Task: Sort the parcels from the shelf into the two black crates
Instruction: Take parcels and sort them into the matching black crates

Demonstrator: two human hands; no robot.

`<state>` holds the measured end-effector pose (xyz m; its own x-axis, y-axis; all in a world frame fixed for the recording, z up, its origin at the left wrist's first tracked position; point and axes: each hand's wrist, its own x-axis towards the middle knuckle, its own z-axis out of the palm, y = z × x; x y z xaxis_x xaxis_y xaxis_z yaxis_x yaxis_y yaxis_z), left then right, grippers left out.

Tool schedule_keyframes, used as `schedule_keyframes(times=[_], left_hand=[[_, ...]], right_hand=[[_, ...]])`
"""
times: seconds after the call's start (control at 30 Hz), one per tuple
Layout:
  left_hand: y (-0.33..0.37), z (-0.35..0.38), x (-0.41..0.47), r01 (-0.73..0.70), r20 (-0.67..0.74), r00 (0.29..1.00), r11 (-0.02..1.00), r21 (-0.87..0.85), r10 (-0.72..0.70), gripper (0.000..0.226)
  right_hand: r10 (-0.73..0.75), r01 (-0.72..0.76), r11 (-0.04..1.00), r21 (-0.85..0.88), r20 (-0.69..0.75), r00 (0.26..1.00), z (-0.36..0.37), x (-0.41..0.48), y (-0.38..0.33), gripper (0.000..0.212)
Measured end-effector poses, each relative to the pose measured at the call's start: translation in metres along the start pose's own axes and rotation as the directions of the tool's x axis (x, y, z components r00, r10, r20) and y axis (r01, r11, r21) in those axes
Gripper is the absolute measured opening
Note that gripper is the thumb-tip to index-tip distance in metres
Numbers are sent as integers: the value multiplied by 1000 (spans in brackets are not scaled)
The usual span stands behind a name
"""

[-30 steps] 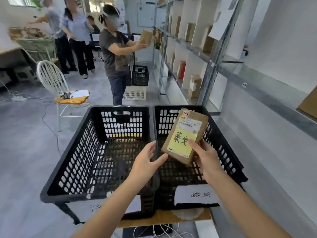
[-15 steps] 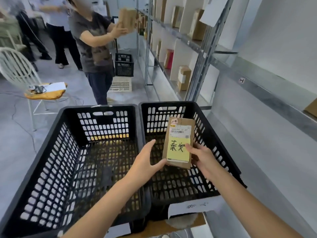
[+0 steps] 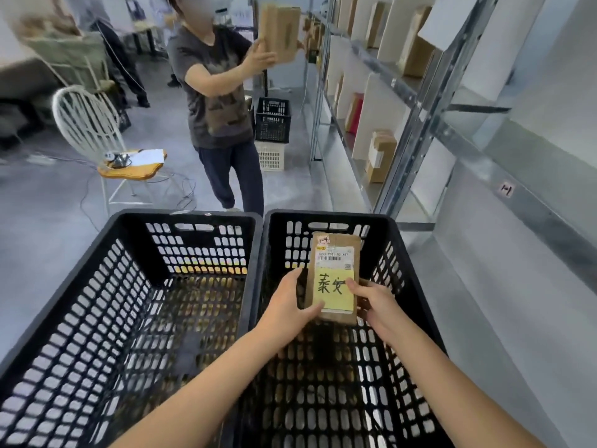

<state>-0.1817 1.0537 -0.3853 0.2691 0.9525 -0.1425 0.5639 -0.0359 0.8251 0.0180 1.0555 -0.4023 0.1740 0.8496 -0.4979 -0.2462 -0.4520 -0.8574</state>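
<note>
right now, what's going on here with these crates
A person holds a brown parcel with a yellow note between the left hand and right hand, above the floor of the right crate, not yet let go. The left crate stands beside it. Behind, another person lifts a box near the shelf.

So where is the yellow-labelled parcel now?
Head view, right of centre: the parcel is held between the left hand and right hand, over the right crate.
</note>
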Motion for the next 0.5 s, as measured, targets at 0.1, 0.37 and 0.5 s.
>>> schedule_keyframes(times=[0.1,0.37,0.5], left_hand=[[-2,16,19,103,-47,993,994,-26,-104,88],[-37,38,52,340,-99,934,939,-50,-343,92],[-50,57,64,407,-135,897,906,-117,-421,87]], right_hand=[[21,-22,999,-42,-5,1000,-4,30,3,30],[184,-187,971,-148,-35,982,-3,105,37,26],[209,-208,940,-270,-26,977,1,129,50,26]])
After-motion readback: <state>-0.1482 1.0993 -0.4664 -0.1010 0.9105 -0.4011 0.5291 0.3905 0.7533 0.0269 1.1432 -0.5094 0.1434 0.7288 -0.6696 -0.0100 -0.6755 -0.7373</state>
